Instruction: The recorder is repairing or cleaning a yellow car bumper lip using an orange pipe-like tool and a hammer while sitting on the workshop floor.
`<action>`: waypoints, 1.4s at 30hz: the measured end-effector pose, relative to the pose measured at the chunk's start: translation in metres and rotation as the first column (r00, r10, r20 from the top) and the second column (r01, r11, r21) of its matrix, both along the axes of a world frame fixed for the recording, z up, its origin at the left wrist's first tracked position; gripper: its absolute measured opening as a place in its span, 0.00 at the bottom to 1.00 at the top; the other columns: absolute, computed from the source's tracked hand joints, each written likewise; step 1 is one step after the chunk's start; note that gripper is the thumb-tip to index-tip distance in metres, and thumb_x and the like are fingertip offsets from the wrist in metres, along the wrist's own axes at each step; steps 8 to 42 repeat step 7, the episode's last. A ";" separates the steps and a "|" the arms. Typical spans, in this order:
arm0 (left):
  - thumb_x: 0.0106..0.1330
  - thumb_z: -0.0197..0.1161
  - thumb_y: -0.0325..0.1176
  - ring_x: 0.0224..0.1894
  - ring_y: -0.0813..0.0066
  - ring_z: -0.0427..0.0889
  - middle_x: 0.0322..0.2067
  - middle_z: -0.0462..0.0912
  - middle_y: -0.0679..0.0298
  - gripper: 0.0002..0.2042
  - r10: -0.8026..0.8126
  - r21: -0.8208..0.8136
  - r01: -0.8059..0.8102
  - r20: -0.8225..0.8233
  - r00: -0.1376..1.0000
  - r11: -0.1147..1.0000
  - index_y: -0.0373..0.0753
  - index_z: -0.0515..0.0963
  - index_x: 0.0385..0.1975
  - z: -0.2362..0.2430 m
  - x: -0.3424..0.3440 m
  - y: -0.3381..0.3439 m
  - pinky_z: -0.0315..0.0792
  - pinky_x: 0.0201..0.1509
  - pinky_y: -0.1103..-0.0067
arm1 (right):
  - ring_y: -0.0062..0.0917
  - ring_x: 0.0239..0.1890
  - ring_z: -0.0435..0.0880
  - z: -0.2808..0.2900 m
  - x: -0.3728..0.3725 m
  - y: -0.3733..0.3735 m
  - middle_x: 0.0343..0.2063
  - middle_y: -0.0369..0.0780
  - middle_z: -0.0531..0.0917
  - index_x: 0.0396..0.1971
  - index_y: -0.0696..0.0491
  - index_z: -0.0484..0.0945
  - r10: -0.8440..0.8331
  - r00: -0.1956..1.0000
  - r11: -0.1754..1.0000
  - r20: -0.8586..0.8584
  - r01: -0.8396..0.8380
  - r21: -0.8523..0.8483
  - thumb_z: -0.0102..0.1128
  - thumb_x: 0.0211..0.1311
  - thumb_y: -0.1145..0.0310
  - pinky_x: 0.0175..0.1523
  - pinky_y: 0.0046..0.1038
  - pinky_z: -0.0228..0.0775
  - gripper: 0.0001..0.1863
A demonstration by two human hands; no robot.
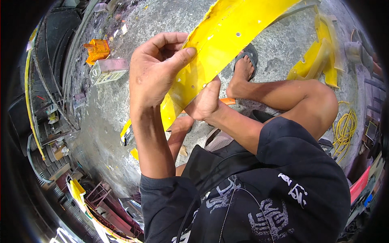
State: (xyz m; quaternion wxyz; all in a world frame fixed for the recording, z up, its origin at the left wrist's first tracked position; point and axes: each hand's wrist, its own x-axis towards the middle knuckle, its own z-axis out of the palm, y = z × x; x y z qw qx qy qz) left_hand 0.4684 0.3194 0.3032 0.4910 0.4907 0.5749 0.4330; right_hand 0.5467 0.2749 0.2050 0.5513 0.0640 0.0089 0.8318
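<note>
A long, curved yellow panel (pixel 227 44) runs diagonally in front of me, from the top edge down toward my lap. Small round holes and chipped, scuffed paint show along it. My left hand (pixel 158 65) grips its left edge, thumb on the near face and fingers curled behind. Lower down, my right hand (pixel 206 99) supports the panel from underneath at its right edge, its fingers partly hidden behind the piece. The panel's lower end passes behind my left wrist.
A metal can (pixel 108 71) and a crumpled orange packet (pixel 98 50) lie on the concrete floor (pixel 133 16) to the left. More yellow panels (pixel 318 52) rest at the far right. A coiled yellow cord (pixel 345 131) lies right of my knee. Scrap parts (pixel 52 77) crowd the left side.
</note>
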 end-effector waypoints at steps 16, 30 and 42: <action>0.61 0.75 0.28 0.37 0.79 0.84 0.34 0.87 0.61 0.13 0.004 -0.026 -0.008 -0.160 0.987 1.000 0.32 0.85 0.44 0.003 0.005 0.001 0.78 0.46 0.84 | 0.32 0.77 0.60 0.005 0.005 -0.003 0.75 0.36 0.58 0.78 0.40 0.49 0.002 0.920 0.997 0.393 -0.031 0.068 0.30 0.66 0.25 0.77 0.44 0.57 0.47; 0.61 0.75 0.28 0.37 0.79 0.84 0.34 0.87 0.61 0.13 0.004 -0.026 -0.008 -0.160 0.987 1.000 0.32 0.85 0.44 0.003 0.005 0.001 0.78 0.46 0.84 | 0.32 0.77 0.60 0.005 0.005 -0.003 0.75 0.36 0.58 0.78 0.40 0.49 0.002 0.920 0.997 0.393 -0.031 0.068 0.30 0.66 0.25 0.77 0.44 0.57 0.47; 0.61 0.75 0.28 0.37 0.79 0.84 0.34 0.87 0.61 0.13 0.004 -0.026 -0.008 -0.160 0.987 1.000 0.32 0.85 0.44 0.003 0.005 0.001 0.78 0.46 0.84 | 0.32 0.77 0.60 0.005 0.005 -0.003 0.75 0.36 0.58 0.78 0.40 0.49 0.002 0.920 0.997 0.393 -0.031 0.068 0.30 0.66 0.25 0.77 0.44 0.57 0.47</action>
